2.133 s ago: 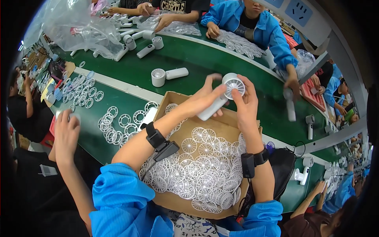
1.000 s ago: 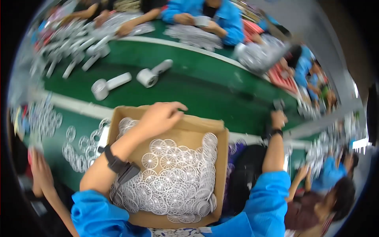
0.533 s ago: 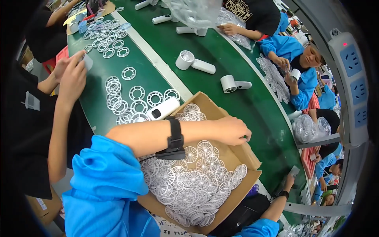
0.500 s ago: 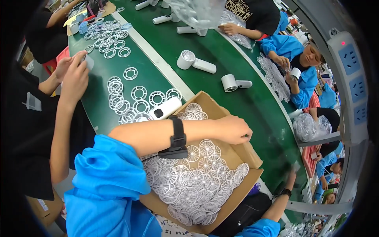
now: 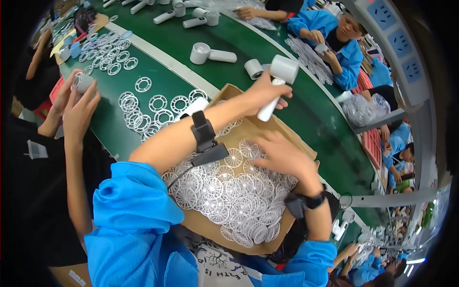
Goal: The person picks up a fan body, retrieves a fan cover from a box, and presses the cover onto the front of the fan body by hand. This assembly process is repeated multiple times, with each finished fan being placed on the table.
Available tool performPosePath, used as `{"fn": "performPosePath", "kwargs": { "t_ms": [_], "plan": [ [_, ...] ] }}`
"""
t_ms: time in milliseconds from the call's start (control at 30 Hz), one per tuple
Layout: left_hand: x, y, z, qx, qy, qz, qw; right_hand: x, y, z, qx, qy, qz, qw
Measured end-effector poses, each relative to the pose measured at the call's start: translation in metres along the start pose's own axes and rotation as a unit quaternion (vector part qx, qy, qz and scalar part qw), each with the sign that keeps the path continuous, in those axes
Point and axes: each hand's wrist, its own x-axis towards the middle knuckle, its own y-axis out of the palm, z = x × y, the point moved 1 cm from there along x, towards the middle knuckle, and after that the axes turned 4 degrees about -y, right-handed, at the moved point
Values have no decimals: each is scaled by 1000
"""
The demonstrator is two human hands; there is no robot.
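Note:
My left hand (image 5: 267, 93) is closed around the handle of a white handheld fan (image 5: 285, 70), held tilted above the far edge of a cardboard box (image 5: 303, 141). The fan's round head points up and to the right. My right hand (image 5: 282, 154) reaches over the box with its fingers apart, and its fingertips are at the white spoked fan grilles (image 5: 233, 157). Whether they touch a grille I cannot tell. Grilles lie heaped in the box below both wrists. Another white fan body (image 5: 193, 106) lies beyond my left forearm, partly hidden.
White slotted rings (image 5: 180, 104) lie on the green table at left, where a co-worker's hands (image 5: 81, 103) hold a white part. More fans (image 5: 205, 53) lie on the green belt. Across it, a person in blue (image 5: 342, 43) handles a part. A grey frame with a socket strip (image 5: 399, 40) rises at right.
My left hand has risen from the box's far edge and now shows a fan in its grip. My right hand has come from the belt to the grilles. The view has shifted.

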Motion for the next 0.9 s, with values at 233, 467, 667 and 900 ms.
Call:
{"fn": "performPosePath", "kwargs": {
  "t_ms": [233,467,667,900],
  "plan": [
    [-9,7,-5,-20,5,52,998,34,44,-13,78,46,2,996],
    [-12,3,-6,-116,-27,-15,993,23,27,-32,164,30,-22,986],
    [-9,7,-9,-73,-6,-21,997,0,-2,-52,513,55,-268,814],
    [-20,24,-16,33,137,67,988,2,-3,-73,625,-36,-557,546]
  ]
}}
